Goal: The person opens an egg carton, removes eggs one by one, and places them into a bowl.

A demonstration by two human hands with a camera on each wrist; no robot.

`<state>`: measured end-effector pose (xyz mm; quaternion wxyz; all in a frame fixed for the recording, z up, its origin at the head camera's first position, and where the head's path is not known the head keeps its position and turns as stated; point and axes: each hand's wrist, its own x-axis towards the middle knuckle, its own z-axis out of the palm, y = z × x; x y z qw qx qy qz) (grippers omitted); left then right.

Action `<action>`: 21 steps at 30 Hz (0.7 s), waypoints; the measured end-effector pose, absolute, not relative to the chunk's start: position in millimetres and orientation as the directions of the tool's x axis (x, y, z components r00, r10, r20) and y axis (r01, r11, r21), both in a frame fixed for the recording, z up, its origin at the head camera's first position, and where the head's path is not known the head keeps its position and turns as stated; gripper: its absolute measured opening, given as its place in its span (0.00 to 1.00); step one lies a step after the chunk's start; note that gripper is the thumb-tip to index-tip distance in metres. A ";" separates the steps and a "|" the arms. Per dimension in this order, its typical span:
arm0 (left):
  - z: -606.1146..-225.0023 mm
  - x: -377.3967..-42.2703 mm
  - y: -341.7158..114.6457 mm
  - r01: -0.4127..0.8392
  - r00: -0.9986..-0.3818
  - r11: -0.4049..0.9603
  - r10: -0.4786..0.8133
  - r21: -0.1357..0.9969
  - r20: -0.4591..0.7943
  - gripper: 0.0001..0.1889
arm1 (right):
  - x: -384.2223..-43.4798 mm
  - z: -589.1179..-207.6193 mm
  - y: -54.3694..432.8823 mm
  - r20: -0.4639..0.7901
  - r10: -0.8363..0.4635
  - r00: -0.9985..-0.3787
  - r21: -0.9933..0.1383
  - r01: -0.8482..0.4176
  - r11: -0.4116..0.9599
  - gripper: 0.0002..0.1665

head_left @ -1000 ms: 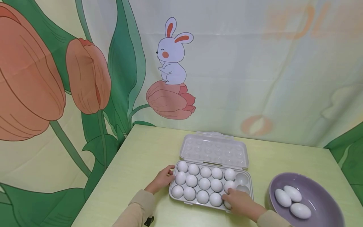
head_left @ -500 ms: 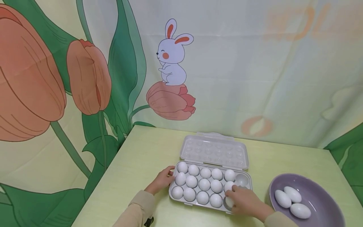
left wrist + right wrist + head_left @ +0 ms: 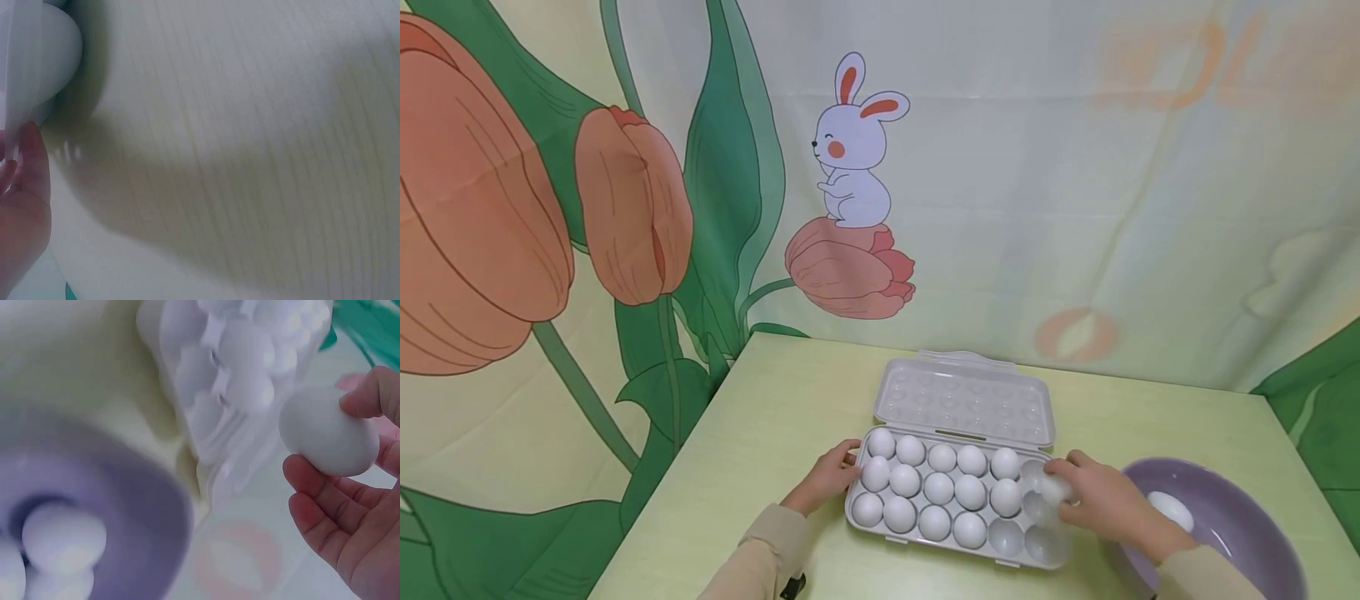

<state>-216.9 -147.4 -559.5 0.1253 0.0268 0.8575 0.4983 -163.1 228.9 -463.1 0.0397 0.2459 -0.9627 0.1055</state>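
In the head view a pale plastic egg box [image 3: 917,540] lies with its lid [image 3: 966,400] folded back behind it. White eggs [image 3: 935,523] fill most of its cups; bare cups [image 3: 1006,538] show at the right end. My left hand [image 3: 829,482] holds the box by its left end, and in the left wrist view its fingers [image 3: 34,156] lie against the translucent side wall. A white egg [image 3: 329,431] is pinched between the thumb and fingers of my right hand [image 3: 1105,500], raised over the box's right end.
A purple bowl [image 3: 1247,533] stands right of the box, partly behind my right forearm. Several eggs [image 3: 64,537] lie in it, in the right wrist view. Behind the pale yellow table [image 3: 790,383] hangs a printed cloth [image 3: 1000,208] with tulips and a rabbit.
My right hand has lifted the egg out of the front row and carried it right and up, baring its cup. My left hand has stayed at the box's left end.
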 end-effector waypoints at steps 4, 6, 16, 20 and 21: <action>-558.8 -216.4 -146.9 -0.084 -0.966 0.497 0.170 0.864 -0.192 0.21 | -164.1 -450.6 249.7 0.093 -0.403 -0.910 -0.203 -0.414 0.887 0.24; -558.9 -216.4 -146.8 -0.084 -0.966 0.499 0.171 0.863 -0.192 0.21 | -163.9 -445.4 260.1 0.061 -0.372 -0.926 -0.217 -0.377 0.901 0.25; -562.5 -218.4 -147.6 -0.083 -0.967 0.507 0.168 0.858 -0.193 0.22 | -166.8 -443.8 318.3 -0.038 -0.277 -0.960 -0.246 -0.260 0.934 0.26; -562.3 -218.5 -147.4 -0.083 -0.967 0.514 0.164 0.854 -0.193 0.22 | -168.7 -452.6 339.6 -0.080 -0.233 -0.969 -0.257 -0.206 0.944 0.26; -562.2 -218.5 -147.2 -0.082 -0.968 0.516 0.164 0.852 -0.192 0.22 | -169.0 -454.9 344.5 -0.087 -0.226 -0.970 -0.256 -0.197 0.946 0.26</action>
